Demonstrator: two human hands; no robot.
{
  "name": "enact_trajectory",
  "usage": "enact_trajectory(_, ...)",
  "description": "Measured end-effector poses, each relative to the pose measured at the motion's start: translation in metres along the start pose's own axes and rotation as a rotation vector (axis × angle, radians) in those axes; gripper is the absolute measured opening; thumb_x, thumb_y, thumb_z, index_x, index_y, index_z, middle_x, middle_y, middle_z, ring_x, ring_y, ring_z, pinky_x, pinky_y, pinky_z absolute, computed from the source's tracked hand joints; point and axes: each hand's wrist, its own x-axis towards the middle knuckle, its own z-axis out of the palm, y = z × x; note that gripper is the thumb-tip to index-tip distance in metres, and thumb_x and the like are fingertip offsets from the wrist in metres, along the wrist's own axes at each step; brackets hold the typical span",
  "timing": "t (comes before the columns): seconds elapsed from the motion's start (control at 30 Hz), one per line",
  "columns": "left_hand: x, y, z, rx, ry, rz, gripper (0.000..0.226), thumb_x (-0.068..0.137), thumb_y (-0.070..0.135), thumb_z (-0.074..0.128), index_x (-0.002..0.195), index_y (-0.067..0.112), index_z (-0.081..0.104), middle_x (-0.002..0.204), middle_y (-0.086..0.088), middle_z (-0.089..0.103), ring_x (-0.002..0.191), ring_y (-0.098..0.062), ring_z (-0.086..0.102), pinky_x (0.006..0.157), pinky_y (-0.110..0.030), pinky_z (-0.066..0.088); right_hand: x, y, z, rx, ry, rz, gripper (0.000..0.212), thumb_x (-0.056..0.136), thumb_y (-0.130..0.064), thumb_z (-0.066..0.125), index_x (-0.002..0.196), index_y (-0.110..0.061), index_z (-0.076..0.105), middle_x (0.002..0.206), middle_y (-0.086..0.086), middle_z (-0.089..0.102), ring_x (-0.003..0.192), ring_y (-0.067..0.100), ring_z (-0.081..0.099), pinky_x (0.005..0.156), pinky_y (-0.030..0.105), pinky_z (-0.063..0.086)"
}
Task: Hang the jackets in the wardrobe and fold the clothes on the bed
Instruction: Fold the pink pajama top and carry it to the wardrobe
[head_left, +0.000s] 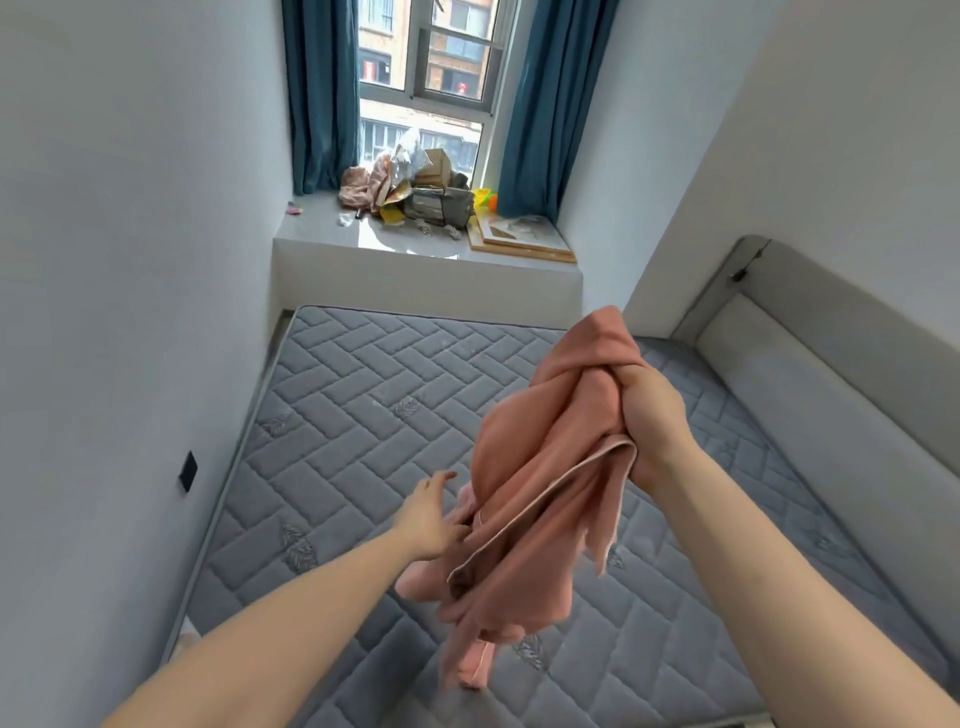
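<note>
Item: pink garment (524, 499), soft, with pale piping along one edge, bunched and hanging in mid-air above the bed (363, 415); only its lowest folds droop toward the mattress, and whether they touch it I cannot tell. My right hand (649, 410) is fisted tight around a gathered wad near the garment's top, raised high, likely so the cloth hangs free and its shape can be found before folding. My left hand (434, 514) reaches in from the side with fingers loosely spread, thumb touching a lower fold; it has no grip yet, and I judge it is seeking an edge or seam to pull the piece open. Bed: bare grey quilted mattress in a brick pattern, nothing else lying on the part in view; padded grey headboard (831, 364) along the right. Room: narrow, white walls, a dark wall plate (188, 471) low on the left. Far end: a window sill (405, 244) under a window (431, 78) with blue curtains (319, 93), carrying a heap of bags, boxes and cloth (415, 187) and flat framed boards (519, 236). No wardrobe in view.
</note>
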Motion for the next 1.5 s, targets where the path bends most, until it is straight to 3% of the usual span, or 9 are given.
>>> enact_trajectory(0.13, 0.007, -0.005, -0.002, 0.12, -0.015, -0.003, 0.014, 0.096, 0.033, 0.063, 0.103, 0.032, 0.075, 0.121, 0.002, 0.073, 0.115, -0.022, 0.066, 0.09, -0.031, 0.051, -0.002, -0.008, -0.006, -0.016, 0.01, 0.014, 0.043, 0.091, -0.008, 0.062, 0.058, -0.027, 0.081, 0.073, -0.007, 0.077, 0.065, 0.001, 0.071, 0.056, 0.017, 0.055)
enact_trajectory(0.23, 0.004, -0.016, -0.005, 0.072, -0.112, -0.007, 0.011, 0.096, 0.023, 0.058, 0.095, 0.029, 0.067, 0.117, 0.003, 0.073, 0.114, -0.021, 0.065, 0.093, -0.028, 0.049, 0.002, -0.014, -0.018, -0.006, 0.089, -0.004, 0.042, 0.089, -0.006, 0.066, 0.051, -0.018, 0.077, 0.062, -0.012, 0.073, 0.055, -0.002, 0.067, 0.047, 0.014, 0.05)
enact_trajectory(0.4, -0.013, -0.004, 0.037, -0.035, -0.279, 0.006, 0.053, 0.089, 0.033, 0.068, 0.139, 0.026, 0.053, 0.133, 0.004, 0.06, 0.117, -0.015, 0.06, 0.095, -0.022, 0.046, 0.001, -0.012, 0.005, 0.044, -0.022, 0.079, 0.039, 0.09, -0.006, 0.065, 0.056, -0.018, 0.08, 0.073, -0.003, 0.075, 0.065, 0.007, 0.069, 0.057, 0.019, 0.056)
enact_trajectory(0.63, -0.01, 0.0, 0.03, -0.07, -0.137, 0.047, 0.01, 0.095, 0.016, 0.061, 0.092, 0.025, 0.064, 0.115, -0.002, 0.071, 0.116, -0.021, 0.065, 0.096, -0.033, 0.051, -0.002, -0.027, -0.006, 0.04, 0.016, 0.102, 0.018, 0.097, -0.013, 0.058, 0.099, -0.004, 0.074, 0.095, 0.012, 0.075, 0.088, 0.021, 0.071, 0.077, 0.033, 0.062)
enact_trajectory(0.83, -0.013, 0.018, 0.033, -0.133, -0.203, 0.161, 0.038, 0.095, 0.025, 0.064, 0.128, 0.017, 0.048, 0.13, 0.001, 0.057, 0.119, -0.012, 0.055, 0.093, -0.017, 0.038, -0.007, -0.035, 0.002, 0.124, -0.075, 0.074, 0.022, 0.102, -0.009, 0.05, 0.096, -0.002, 0.07, 0.085, 0.007, 0.075, 0.079, 0.016, 0.072, 0.075, 0.029, 0.063)
enact_trajectory(0.9, -0.013, 0.03, 0.036, -0.118, -0.117, 0.141, 0.013, 0.092, 0.019, 0.063, 0.102, 0.024, 0.056, 0.122, -0.007, 0.067, 0.114, -0.021, 0.062, 0.082, -0.022, 0.039, -0.007, -0.038, 0.007, 0.101, -0.086, 0.06, 0.019, 0.094, -0.014, 0.06, 0.097, -0.003, 0.074, 0.094, 0.011, 0.076, 0.086, 0.02, 0.072, 0.083, 0.034, 0.063)
enact_trajectory(1.1, -0.005, 0.019, -0.033, -0.124, 0.079, -0.012, 0.027, 0.087, -0.004, 0.052, 0.084, 0.015, 0.071, 0.094, -0.01, 0.077, 0.097, -0.028, 0.07, 0.078, -0.036, 0.049, 0.028, -0.033, -0.058, -0.361, 0.154, -0.176, 0.022, 0.093, -0.026, 0.064, 0.079, -0.025, 0.081, 0.09, -0.011, 0.078, 0.083, 0.003, 0.07, 0.075, 0.025, 0.057)
enact_trajectory(1.27, -0.009, 0.056, -0.123, -0.055, 0.087, 0.033, 0.042, 0.095, 0.037, 0.064, 0.06, 0.018, 0.05, 0.057, 0.004, 0.047, 0.06, -0.016, 0.044, 0.053, -0.033, 0.031, 0.047, 0.034, -0.142, -1.013, 0.366, 0.022, 0.034, 0.09, -0.025, 0.069, 0.119, -0.011, 0.063, 0.121, 0.017, 0.067, 0.114, 0.035, 0.061, 0.091, 0.04, 0.045)
enact_trajectory(1.5, -0.04, 0.127, -0.134, -0.25, -0.284, 0.157, 0.022, 0.095, 0.027, 0.062, 0.073, 0.024, 0.059, 0.071, 0.004, 0.05, 0.067, -0.012, 0.044, 0.058, -0.026, 0.038, -0.057, 0.171, -0.042, -0.849, -0.279, 0.07, 0.095, 0.052, -0.052, 0.089, 0.136, -0.027, 0.051, 0.132, -0.007, 0.056, 0.121, 0.01, 0.056, 0.107, 0.034, 0.047)
